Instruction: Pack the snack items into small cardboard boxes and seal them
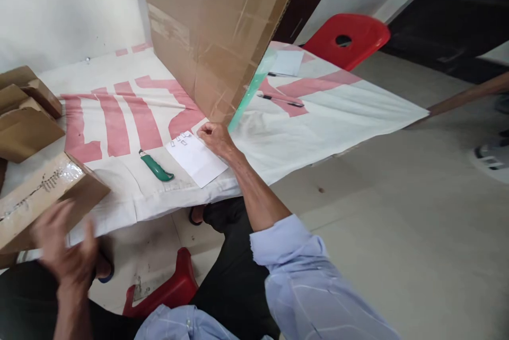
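My left hand point(67, 244) is blurred by motion, its fingers spread with nothing in them, in front of a taped cardboard box point(40, 191) at the table's near left. My right hand point(217, 138) rests at the upper right edge of a sheet of white paper point(201, 165). Its thumb and fingers are pinched together, and whatever they hold is too small to make out. Several small rectangular shapes point(183, 142) show at the paper's far left corner; whether they lie on it or are drawn is unclear. Left of the paper lies a green-handled box cutter point(158, 168).
A large cardboard panel or box point(214, 27) stands upright behind the paper. Open cardboard boxes point(27, 117) sit at the left. Beyond are a black pen point(280, 99), another paper point(288, 62) and a red chair point(345, 40). A red stool point(170, 287) is below.
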`<state>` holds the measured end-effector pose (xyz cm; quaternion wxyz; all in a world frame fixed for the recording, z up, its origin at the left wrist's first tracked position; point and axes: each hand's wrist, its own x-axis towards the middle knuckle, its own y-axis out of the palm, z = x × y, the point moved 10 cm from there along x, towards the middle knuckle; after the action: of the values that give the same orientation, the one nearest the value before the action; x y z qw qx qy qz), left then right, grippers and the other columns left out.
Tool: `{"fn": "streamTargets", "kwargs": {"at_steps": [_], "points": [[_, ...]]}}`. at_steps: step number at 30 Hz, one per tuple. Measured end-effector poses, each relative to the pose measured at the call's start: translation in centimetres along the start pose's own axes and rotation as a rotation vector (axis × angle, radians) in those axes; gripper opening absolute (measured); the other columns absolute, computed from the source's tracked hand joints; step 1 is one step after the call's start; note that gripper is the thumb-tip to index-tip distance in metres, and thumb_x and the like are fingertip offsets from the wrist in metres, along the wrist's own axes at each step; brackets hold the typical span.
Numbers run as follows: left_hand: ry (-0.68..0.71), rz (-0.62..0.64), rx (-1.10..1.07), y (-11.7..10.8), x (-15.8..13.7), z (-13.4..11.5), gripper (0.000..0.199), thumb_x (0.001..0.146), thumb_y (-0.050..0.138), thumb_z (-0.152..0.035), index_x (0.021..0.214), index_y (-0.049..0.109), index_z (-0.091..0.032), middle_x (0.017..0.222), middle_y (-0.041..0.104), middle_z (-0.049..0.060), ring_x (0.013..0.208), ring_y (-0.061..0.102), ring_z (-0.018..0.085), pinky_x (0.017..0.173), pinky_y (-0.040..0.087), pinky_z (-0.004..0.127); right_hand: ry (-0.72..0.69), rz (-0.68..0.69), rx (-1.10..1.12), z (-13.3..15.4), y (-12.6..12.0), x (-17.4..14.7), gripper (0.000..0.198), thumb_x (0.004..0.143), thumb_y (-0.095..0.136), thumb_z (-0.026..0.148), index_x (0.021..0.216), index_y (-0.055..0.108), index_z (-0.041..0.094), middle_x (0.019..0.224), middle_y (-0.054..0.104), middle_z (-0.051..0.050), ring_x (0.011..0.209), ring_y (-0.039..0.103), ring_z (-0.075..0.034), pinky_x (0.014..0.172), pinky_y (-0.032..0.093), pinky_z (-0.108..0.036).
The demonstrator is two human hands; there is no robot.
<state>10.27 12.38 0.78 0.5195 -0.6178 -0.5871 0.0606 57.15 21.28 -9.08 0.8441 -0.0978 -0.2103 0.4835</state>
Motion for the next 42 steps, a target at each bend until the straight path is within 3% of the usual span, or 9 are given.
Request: {"fn": "streamTargets", "kwargs": {"at_steps": [1,2,5,7,10,15,20,29,42], "points": [[0.123,-0.02,0.05,2.5,0.9,-3.0,0.055,0.101,0.067,-0.033,0.154,0.052,-0.039,0.158,0.061,0.005,0.157,0.048,0.041,0.126,0.045,0.071,0.0,0.02,-0.022,-0.3,0.6,-0.1,0.015,0.078,0.068,0.021,0.063,0.064,0.021,0.062,0.063,0.004,0.065,0.058,-0.016,0.067,0.044,-0.029],[0.252,0.055,0.05,6.1,1.8,-6.0,0.048,0.102,0.066,-0.033,0.149,0.057,-0.035,0.151,0.067,0.009,0.152,0.055,0.039,0.12,0.052,0.067,-0.004,0.033,-0.032,-0.5,1.0,-0.3,0.013,0.076,0.068,0.02,0.063,0.065,0.021,0.063,0.065,0.003,0.065,0.059,-0.016,0.067,0.044,-0.029],[0.462,0.425,0.065,17.5,3.0,-11.8,0.046,0.107,0.061,-0.039,0.149,0.059,-0.018,0.161,0.06,0.02,0.157,0.049,0.039,0.113,0.055,0.058,-0.027,0.064,-0.052,-0.5,1.9,-0.4,0.01,0.076,0.069,0.021,0.067,0.069,0.02,0.067,0.07,0.002,0.068,0.062,-0.017,0.07,0.044,-0.03],[0.497,0.578,0.104,22.5,3.3,-13.2,0.053,0.108,0.06,-0.044,0.151,0.057,-0.014,0.169,0.05,0.024,0.161,0.043,0.041,0.118,0.047,0.061,-0.051,0.084,-0.068,-0.3,2.1,-0.4,0.01,0.078,0.068,0.023,0.069,0.071,0.021,0.071,0.072,0.001,0.071,0.063,-0.018,0.072,0.045,-0.031],[0.505,0.686,0.143,25.9,3.2,-13.0,0.054,0.107,0.06,-0.049,0.147,0.061,-0.014,0.167,0.052,0.024,0.159,0.044,0.042,0.12,0.043,0.062,-0.093,0.113,-0.093,0.0,2.4,-0.3,0.011,0.081,0.068,0.025,0.071,0.072,0.021,0.078,0.074,-0.001,0.076,0.065,-0.02,0.076,0.047,-0.032],[0.526,0.672,0.109,25.4,1.7,-11.2,0.047,0.107,0.061,-0.044,0.145,0.064,-0.018,0.162,0.058,0.02,0.156,0.049,0.038,0.121,0.04,0.06,-0.165,0.158,-0.136,0.7,3.6,-0.2,0.009,0.083,0.071,0.025,0.074,0.074,0.024,0.092,0.076,-0.005,0.096,0.066,-0.025,0.089,0.051,-0.038],[0.506,0.637,0.011,24.2,0.7,-10.4,0.045,0.106,0.062,-0.046,0.139,0.07,-0.016,0.158,0.063,0.019,0.152,0.053,0.039,0.124,0.036,0.062,-0.284,0.249,-0.235,2.0,5.7,-0.7,0.012,0.087,0.072,0.02,0.077,0.077,0.025,0.094,0.074,-0.007,0.102,0.064,-0.027,0.102,0.05,-0.044],[0.471,0.64,-0.035,24.3,0.7,-10.3,0.041,0.103,0.066,-0.043,0.136,0.072,-0.019,0.157,0.064,0.017,0.151,0.054,0.039,0.125,0.035,0.062,-0.346,0.351,-0.307,2.5,7.7,-1.7,0.013,0.088,0.07,0.017,0.079,0.077,0.023,0.097,0.07,-0.008,0.105,0.06,-0.028,0.102,0.049,-0.045],[0.468,0.648,-0.028,24.4,0.6,-10.4,0.041,0.103,0.065,-0.043,0.134,0.072,-0.018,0.156,0.064,0.018,0.15,0.054,0.039,0.126,0.033,0.062,-0.345,0.364,-0.382,1.8,8.9,-1.8,0.013,0.088,0.072,0.016,0.08,0.079,0.023,0.099,0.069,-0.009,0.106,0.059,-0.03,0.103,0.049,-0.047]]}}
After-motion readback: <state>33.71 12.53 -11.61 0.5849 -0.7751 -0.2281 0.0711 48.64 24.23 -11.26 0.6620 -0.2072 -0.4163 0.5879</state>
